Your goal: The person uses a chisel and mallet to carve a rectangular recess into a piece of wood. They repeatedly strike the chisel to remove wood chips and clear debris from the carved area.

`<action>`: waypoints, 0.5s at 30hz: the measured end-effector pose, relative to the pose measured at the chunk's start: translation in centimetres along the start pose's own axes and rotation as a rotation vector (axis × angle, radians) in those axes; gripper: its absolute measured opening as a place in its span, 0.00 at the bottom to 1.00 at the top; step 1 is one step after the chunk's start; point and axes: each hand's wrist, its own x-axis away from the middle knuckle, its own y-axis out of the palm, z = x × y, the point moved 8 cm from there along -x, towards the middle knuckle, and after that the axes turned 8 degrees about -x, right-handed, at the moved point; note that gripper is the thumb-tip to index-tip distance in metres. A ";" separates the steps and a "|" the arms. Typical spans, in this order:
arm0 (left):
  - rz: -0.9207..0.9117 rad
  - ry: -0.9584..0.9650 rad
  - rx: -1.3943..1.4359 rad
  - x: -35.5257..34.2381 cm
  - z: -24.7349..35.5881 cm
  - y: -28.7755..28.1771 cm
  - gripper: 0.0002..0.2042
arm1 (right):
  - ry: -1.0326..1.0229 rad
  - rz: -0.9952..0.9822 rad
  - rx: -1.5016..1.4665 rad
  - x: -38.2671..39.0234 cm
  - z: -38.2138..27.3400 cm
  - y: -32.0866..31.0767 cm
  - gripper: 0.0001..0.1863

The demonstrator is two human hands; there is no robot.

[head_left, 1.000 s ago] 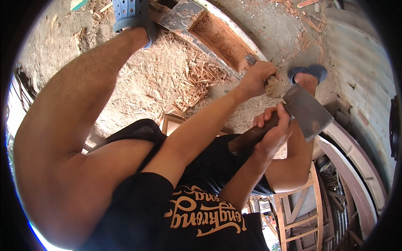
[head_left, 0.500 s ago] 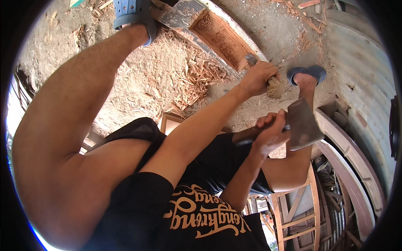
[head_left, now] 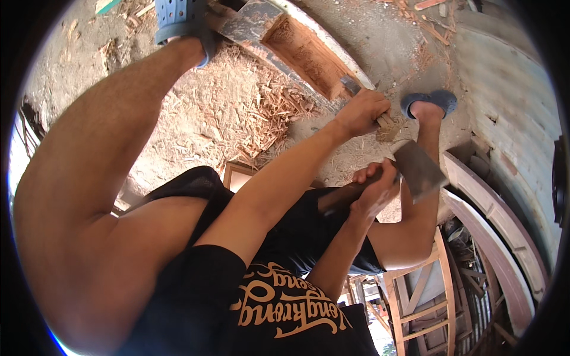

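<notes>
My left hand [head_left: 363, 113] is closed around a chisel. Its dark metal end [head_left: 350, 83] points into the hollow of a curved timber [head_left: 252, 26], and its wooden handle [head_left: 388, 127] sticks out behind the fist. A long rectangular recess with bare reddish wood inside is cut in the timber; its outer faces carry worn grey and white paint. Below and to the right, my right hand [head_left: 378, 185] grips a hatchet by its dark handle. The broad, flat hatchet head [head_left: 420, 171] hangs apart from the chisel's handle end.
Wood chips [head_left: 273, 113] lie heaped on the dirt floor beside the timber. My blue clogs flank it, the left [head_left: 178, 21] against its far end. Corrugated metal sheeting [head_left: 504, 101] rises at right, with curved boards [head_left: 496, 207] and a wooden frame [head_left: 421, 314] below it.
The hatchet has shifted left and slightly up with my right hand, its head nearer the chisel's handle. The whole view has slid slightly; the chisel stays in the recess.
</notes>
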 end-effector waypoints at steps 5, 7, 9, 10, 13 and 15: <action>-0.090 0.035 -0.045 0.6 0.1 1.7 0.09 | 0.082 -0.041 0.162 -1.2 1.4 0.0 0.09; -0.180 0.084 -0.158 1.6 -0.3 2.7 0.08 | 0.157 -0.014 0.156 -1.4 0.8 -1.0 0.09; -0.196 0.131 -0.161 2.8 -0.7 3.2 0.08 | 0.006 0.019 0.018 -1.2 0.1 -1.0 0.08; -0.219 0.162 -0.140 3.3 0.1 3.2 0.08 | -0.076 0.054 -0.034 -0.9 -0.2 -1.6 0.08; -0.167 0.100 -0.086 1.9 -0.2 3.0 0.08 | -0.026 0.031 0.040 -2.0 1.4 -2.3 0.08; -0.198 0.083 -0.096 2.5 -0.1 2.9 0.09 | 0.162 0.013 0.045 -1.7 3.7 -2.0 0.09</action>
